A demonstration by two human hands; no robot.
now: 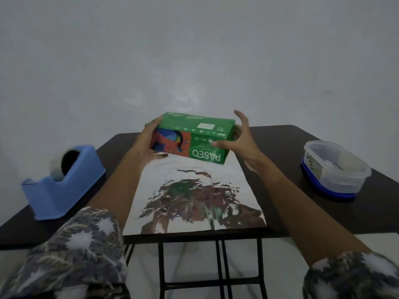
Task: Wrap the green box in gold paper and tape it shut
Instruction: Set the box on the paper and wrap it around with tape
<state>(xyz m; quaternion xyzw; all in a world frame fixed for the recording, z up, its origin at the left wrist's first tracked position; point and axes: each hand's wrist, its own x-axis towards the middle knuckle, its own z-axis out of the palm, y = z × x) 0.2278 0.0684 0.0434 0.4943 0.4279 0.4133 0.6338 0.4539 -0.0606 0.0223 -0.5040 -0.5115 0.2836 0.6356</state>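
Note:
The green box (194, 137), printed with a colourful picture and white lettering, hangs tilted just above the far end of the shiny gold paper (194, 197). My left hand (146, 139) grips its left end, fingers over the top. My right hand (239, 141) holds the right end, thumb on the front face and fingers spread round the end. The paper lies flat on the dark table (280, 152), reaching to the near edge. A blue tape dispenser (62, 186) with a roll of tape stands at the left.
A clear plastic container (334, 169) on a blue lid sits at the table's right side. Behind the table is a plain pale wall. The table's black metal legs (220, 266) show below the near edge.

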